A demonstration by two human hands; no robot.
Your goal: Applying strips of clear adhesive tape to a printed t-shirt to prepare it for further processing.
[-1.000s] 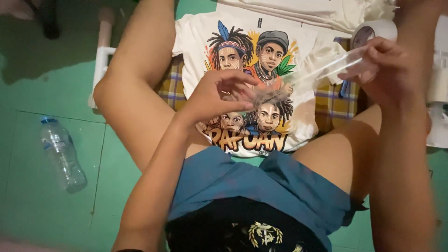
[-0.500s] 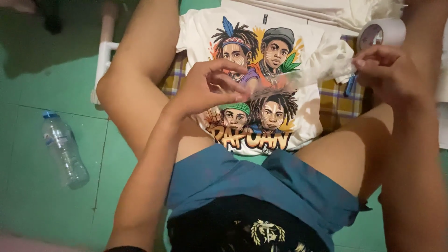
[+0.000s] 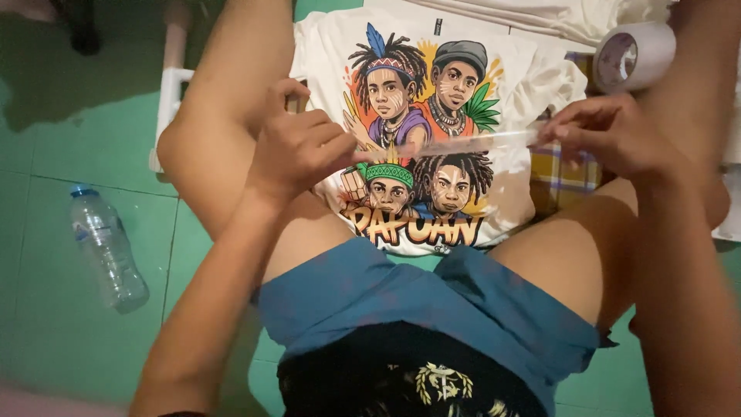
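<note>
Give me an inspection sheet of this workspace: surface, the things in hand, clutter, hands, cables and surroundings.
Surface: green tiled floor; the person sits on it, legs spread.
Job's things: strip of clear tape stretched between both hands above a folded white printed T-shirt; tape roll at upper right.
Clutter: plastic bottle lying on its side at left; checked cloth under the shirt.
Hands: left hand pinches one tape end; right hand pinches the other.
Cables: nothing seen.
Surroundings: white plastic object at upper left, partly hidden; pale fabric along the top.
</note>
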